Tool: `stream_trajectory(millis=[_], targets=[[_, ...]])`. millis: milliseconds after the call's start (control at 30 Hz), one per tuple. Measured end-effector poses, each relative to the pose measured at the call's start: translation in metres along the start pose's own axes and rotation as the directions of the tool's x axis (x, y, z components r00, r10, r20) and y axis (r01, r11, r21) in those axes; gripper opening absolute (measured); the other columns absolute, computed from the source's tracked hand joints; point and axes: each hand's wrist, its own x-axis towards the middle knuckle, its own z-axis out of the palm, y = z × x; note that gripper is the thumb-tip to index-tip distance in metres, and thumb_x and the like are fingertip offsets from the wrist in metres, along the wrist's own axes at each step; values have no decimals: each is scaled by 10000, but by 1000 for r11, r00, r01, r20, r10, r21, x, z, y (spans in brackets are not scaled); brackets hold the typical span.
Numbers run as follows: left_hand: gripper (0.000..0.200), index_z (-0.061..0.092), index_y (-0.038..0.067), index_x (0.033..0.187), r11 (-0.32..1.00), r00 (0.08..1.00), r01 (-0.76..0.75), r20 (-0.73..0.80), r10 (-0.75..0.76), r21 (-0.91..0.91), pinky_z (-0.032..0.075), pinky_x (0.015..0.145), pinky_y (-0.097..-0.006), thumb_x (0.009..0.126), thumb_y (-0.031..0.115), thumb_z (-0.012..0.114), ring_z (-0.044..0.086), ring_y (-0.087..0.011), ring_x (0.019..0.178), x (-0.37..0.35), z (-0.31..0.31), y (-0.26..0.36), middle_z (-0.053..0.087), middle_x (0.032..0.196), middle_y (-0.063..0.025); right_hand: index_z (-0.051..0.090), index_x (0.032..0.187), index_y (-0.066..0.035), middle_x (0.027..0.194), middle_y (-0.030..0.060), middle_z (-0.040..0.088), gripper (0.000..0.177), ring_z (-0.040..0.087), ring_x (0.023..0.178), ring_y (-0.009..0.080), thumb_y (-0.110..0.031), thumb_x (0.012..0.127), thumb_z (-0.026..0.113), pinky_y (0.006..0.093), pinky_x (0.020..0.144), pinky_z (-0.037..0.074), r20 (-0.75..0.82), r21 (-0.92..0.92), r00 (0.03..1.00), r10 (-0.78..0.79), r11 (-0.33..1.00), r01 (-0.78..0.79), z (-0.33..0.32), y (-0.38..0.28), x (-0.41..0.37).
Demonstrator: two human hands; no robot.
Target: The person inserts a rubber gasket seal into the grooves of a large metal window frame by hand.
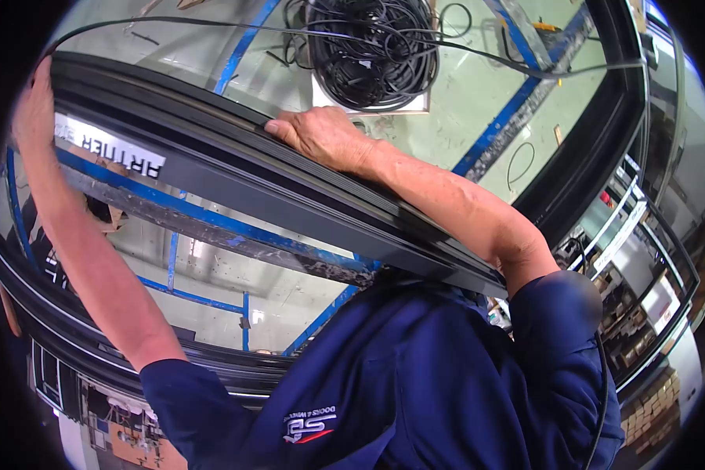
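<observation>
My right hand (317, 137) is closed on the upper edge of a dark window or door frame (235, 184). Its thumb lies along the grooved profile, and its other fingers are curled and partly hidden. At the frame's far left end, my left hand (35, 117) reaches up with its fingertips at a thin black rubber strip (211, 23). The strip arches from those fingers across the top to the right side of the frame. A white label (110, 147) with dark lettering sits on the frame's grey face, just right of my left wrist.
A big tangled coil of black strip (372, 55) lies on a white box (415, 103) beyond the frame. Blue, paint-worn stand bars (501, 129) cross below. More dark frames (55, 313) stand at lower left. Racks and stacked goods (650, 407) are at right.
</observation>
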Motion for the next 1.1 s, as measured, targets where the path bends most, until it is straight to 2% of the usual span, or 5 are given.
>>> stream_trajectory(millis=[333, 500, 800, 967, 1100], targets=[[633, 354, 92, 1535, 994, 998, 50, 51, -45, -100, 379, 1076, -317, 1023, 440, 491, 565, -226, 1283, -5, -6, 29, 644, 1341, -56, 651, 1051, -83, 802, 237, 673, 465, 637, 791, 472, -492, 1027, 431, 555, 738, 484, 18, 65, 1000, 20, 998, -21, -14, 41, -99], [474, 621, 91, 1334, 992, 997, -54, -56, 61, 112, 451, 1000, -409, 1022, 417, 478, 590, -384, 1184, -5, -6, 29, 643, 1282, -187, 654, 916, -60, 729, 202, 649, 216, 645, 733, 429, -265, 954, 603, 507, 644, 490, -308, 128, 941, 142, 986, -107, -86, 66, -201], [493, 759, 20, 888, 959, 999, 36, -15, -34, 281, 505, 699, -507, 965, 471, 577, 664, -425, 753, -91, -6, 252, 698, 807, -227, 629, 840, -27, 688, 30, 622, 359, 589, 610, 92, -274, 1067, 499, 251, 570, 478, -915, 403, 140, 380, 888, 224, -252, 146, -508], [282, 650, -46, 1026, 924, 947, -54, 275, 168, -378, 503, 815, -343, 1002, 218, 554, 648, -219, 864, -188, 18, 444, 708, 925, -157, 627, 1098, -36, 905, 59, 693, 154, 644, 723, 122, -136, 1012, 548, 251, 642, 505, -782, 433, -299, 546, 822, 370, -275, 263, -674], [277, 616, -29, 1191, 752, 874, -53, 334, 354, -657, 503, 843, -294, 958, 121, 610, 626, -154, 923, -299, 1, 627, 679, 1009, -95, 673, 1171, -11, 1002, 83, 694, 270, 649, 857, 148, -99, 916, 675, 271, 746, 507, -732, 476, -365, 575, 815, 330, -255, 407, -868]])
